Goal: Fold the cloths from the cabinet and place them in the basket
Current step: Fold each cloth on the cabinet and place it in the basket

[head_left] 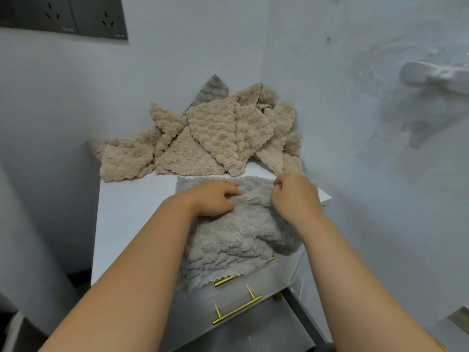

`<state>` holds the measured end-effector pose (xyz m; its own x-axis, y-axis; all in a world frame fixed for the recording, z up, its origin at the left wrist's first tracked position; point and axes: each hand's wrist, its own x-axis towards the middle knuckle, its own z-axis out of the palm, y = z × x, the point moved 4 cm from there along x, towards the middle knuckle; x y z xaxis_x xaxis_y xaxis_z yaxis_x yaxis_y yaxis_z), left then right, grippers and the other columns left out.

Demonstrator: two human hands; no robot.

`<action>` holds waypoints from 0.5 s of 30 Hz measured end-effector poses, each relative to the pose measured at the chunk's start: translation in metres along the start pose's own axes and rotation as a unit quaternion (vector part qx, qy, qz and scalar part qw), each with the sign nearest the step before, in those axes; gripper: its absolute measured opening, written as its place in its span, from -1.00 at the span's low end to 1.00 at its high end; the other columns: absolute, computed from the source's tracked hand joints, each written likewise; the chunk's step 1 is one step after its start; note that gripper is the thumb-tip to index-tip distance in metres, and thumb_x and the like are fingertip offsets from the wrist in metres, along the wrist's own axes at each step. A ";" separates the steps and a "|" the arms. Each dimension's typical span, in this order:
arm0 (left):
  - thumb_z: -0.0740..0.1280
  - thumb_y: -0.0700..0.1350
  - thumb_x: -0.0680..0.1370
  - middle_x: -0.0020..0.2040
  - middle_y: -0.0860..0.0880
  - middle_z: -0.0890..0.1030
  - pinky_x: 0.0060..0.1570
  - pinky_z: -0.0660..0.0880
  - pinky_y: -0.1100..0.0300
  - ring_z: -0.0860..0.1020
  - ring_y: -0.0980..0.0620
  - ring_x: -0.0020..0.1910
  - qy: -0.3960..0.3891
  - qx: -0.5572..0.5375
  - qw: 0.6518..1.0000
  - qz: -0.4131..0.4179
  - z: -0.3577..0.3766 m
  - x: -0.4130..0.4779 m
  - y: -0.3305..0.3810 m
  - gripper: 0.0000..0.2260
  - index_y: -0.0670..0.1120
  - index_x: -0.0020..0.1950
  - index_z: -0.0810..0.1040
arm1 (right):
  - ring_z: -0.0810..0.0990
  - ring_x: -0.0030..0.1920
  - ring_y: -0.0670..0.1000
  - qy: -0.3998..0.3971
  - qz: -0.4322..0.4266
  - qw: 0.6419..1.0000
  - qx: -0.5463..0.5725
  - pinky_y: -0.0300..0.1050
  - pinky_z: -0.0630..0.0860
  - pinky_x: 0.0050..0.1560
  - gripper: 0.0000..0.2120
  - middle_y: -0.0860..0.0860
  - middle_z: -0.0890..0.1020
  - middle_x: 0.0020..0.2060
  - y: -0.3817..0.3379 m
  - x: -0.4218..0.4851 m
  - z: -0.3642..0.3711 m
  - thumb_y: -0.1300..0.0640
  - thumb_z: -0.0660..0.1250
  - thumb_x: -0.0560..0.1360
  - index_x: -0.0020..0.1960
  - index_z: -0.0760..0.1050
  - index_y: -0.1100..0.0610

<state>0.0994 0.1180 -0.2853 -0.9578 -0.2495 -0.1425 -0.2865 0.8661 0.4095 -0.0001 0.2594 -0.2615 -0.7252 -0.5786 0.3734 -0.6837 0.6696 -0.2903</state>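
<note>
A grey fluffy cloth [236,240] lies spread on the white cabinet top [132,212], and its near edge hangs over the front past the gold handles. My left hand [215,198] rests on the cloth's upper middle with its fingers bent onto the fabric. My right hand [291,196] pinches the cloth near its far right corner. A heap of beige fluffy cloths [203,141] is piled against the wall at the back of the cabinet, with one grey cloth [212,91] sticking up behind it. No basket is in view.
The cabinet stands in a corner between two white walls. Its drawers below carry gold bar handles [237,309]. Dark wall sockets [63,16] sit at the upper left. A white fixture [431,74] juts from the right wall.
</note>
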 end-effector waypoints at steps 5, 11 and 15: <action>0.01 0.20 0.63 0.58 0.04 -0.09 0.47 -0.14 -0.22 -0.11 0.00 0.55 -0.020 0.101 0.994 -0.048 0.007 0.005 0.007 -0.47 0.09 0.56 -0.01 | 0.35 0.35 0.12 -0.120 -0.005 0.992 -0.044 0.23 0.11 0.39 -0.62 0.03 0.45 0.34 0.008 0.003 0.034 0.02 -0.03 0.62 0.32 0.42 0.05; -0.07 0.21 0.63 0.58 0.04 -0.09 0.43 -0.18 -0.21 -0.13 0.00 0.55 0.056 0.131 0.988 -0.055 0.018 0.006 0.005 -0.48 0.11 0.56 -0.04 | 0.45 0.21 0.16 0.116 0.113 0.975 0.155 0.02 0.37 0.23 -0.71 0.14 0.51 0.17 0.044 -0.009 0.024 0.22 0.13 0.54 0.20 0.48 0.22; 0.08 0.16 0.62 0.54 -0.04 0.14 0.45 0.02 -0.20 0.07 -0.06 0.52 0.142 0.139 0.979 -0.053 0.013 0.001 0.014 -0.52 0.02 0.51 0.20 | 0.47 0.15 0.13 0.172 0.273 0.890 0.323 -0.14 0.37 0.02 -0.67 0.14 0.45 0.18 0.081 -0.033 0.020 0.39 0.15 0.46 0.20 0.44 0.22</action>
<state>0.0942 0.1353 -0.2911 -0.9019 -0.4199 0.1009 -0.4051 0.9036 0.1395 -0.0338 0.3234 -0.3151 -0.9715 0.0012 0.2369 -0.2228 0.3354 -0.9154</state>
